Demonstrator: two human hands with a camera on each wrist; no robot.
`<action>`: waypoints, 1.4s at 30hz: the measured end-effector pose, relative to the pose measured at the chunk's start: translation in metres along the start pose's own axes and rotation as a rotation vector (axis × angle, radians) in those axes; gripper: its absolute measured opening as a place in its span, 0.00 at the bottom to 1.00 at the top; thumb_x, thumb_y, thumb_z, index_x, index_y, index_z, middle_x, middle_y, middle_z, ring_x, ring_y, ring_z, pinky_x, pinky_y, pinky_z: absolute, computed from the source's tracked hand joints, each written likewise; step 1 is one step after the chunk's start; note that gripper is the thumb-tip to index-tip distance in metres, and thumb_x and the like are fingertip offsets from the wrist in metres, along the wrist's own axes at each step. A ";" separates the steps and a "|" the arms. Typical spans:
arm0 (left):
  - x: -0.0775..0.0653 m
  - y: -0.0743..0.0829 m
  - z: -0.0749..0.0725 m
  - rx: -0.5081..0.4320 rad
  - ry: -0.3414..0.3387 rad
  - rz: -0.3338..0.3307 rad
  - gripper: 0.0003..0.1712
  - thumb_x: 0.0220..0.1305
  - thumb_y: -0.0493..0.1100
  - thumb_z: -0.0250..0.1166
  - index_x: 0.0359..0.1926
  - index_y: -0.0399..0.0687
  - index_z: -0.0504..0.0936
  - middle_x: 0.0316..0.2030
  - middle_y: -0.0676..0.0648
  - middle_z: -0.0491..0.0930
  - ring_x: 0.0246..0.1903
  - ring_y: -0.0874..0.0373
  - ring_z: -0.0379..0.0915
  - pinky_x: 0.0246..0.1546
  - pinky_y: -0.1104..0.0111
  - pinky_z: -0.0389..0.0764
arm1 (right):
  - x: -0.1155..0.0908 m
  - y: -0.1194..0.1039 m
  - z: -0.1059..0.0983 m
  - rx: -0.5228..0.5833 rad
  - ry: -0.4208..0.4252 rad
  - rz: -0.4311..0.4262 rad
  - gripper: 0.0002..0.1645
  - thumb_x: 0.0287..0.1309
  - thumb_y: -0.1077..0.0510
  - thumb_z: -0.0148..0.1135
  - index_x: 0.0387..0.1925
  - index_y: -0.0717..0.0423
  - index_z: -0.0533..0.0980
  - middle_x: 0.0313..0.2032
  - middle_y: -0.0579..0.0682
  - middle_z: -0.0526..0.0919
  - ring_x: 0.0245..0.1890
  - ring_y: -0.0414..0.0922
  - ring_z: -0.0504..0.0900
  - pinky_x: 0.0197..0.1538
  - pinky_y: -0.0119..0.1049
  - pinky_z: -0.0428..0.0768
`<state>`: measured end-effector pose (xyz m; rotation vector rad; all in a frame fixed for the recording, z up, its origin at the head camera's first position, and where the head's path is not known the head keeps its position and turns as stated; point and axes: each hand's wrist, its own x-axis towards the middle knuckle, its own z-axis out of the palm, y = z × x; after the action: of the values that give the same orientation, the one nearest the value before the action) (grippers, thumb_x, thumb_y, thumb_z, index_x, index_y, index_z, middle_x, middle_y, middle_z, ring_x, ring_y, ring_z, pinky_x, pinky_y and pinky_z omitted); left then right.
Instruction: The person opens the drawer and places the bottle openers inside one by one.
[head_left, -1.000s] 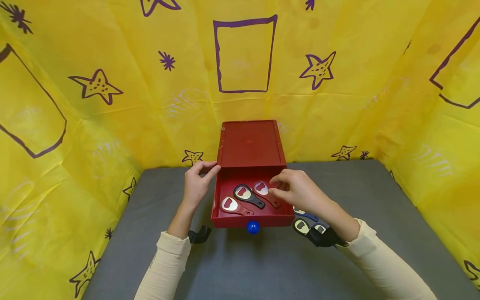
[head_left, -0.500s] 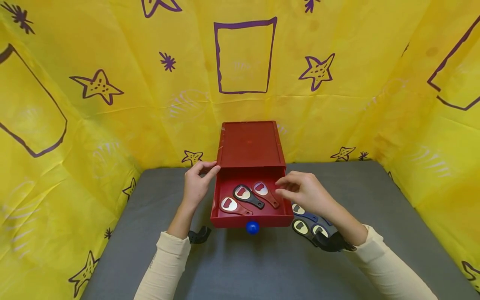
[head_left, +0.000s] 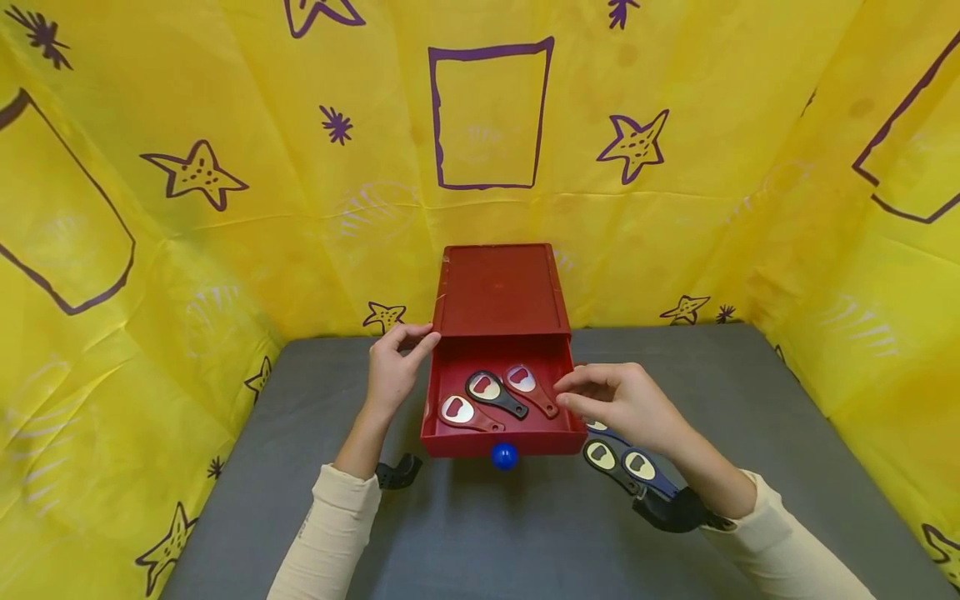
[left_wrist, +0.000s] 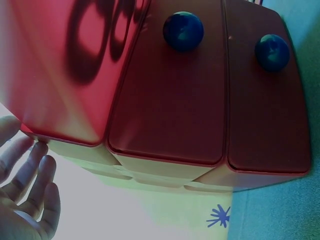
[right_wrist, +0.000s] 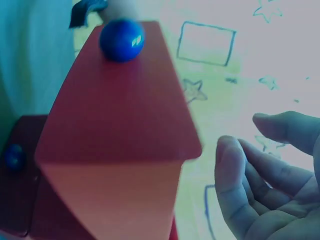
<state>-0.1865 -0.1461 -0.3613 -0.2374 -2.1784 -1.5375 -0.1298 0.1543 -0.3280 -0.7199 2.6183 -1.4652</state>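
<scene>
In the head view, a red drawer unit [head_left: 498,292] has its top drawer [head_left: 457,445] pulled out. Inside lie three bottle openers: a red one at left [head_left: 459,410], a black one in the middle [head_left: 487,387] and a red one at right [head_left: 522,379]. The left hand [head_left: 392,371] touches the unit's left top edge with its fingertips; the left wrist view shows these fingers [left_wrist: 46,170] loosely bent along the side. Beside the drawer's right wall hovers the right hand [head_left: 633,408], thumb and forefinger parted and holding nothing, as the right wrist view also shows.
On the grey table [head_left: 480,533], right of the drawer, lie a black bottle opener [head_left: 600,455] and a blue one [head_left: 642,467]; another blue one [head_left: 602,427] is partly under the right hand. Two lower drawers with blue knobs [left_wrist: 183,31] are closed. Yellow cloth [head_left: 300,250] surrounds the table.
The right hand has drawn back from the right red bottle opener, moving right and slightly toward the wearer, past the drawer's wall. The left hand stays at the unit's edge.
</scene>
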 end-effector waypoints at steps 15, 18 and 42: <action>-0.001 -0.003 0.001 0.009 -0.009 -0.035 0.14 0.58 0.35 0.70 0.42 0.28 0.84 0.42 0.32 0.84 0.33 0.73 0.74 0.39 0.80 0.76 | -0.013 -0.008 0.007 0.130 -0.471 -0.038 0.22 0.66 0.54 0.59 0.53 0.66 0.78 0.33 0.55 0.86 0.31 0.37 0.83 0.39 0.35 0.84; -0.001 -0.003 0.000 0.006 -0.012 -0.042 0.14 0.58 0.35 0.70 0.43 0.28 0.84 0.42 0.32 0.84 0.33 0.73 0.74 0.39 0.79 0.77 | -0.015 -0.006 0.012 0.103 -0.527 -0.070 0.22 0.67 0.53 0.57 0.54 0.64 0.78 0.34 0.50 0.86 0.33 0.35 0.82 0.40 0.33 0.83; 0.006 -0.028 0.003 0.040 -0.008 -0.065 0.15 0.58 0.37 0.71 0.44 0.33 0.84 0.42 0.35 0.85 0.33 0.72 0.73 0.40 0.74 0.77 | -0.024 0.021 0.098 0.343 -0.218 0.132 0.19 0.70 0.53 0.54 0.35 0.65 0.81 0.30 0.60 0.86 0.25 0.37 0.84 0.34 0.32 0.84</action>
<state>-0.2038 -0.1539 -0.3834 -0.1612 -2.2411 -1.5284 -0.0896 0.0957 -0.4030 -0.6156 2.1373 -1.6337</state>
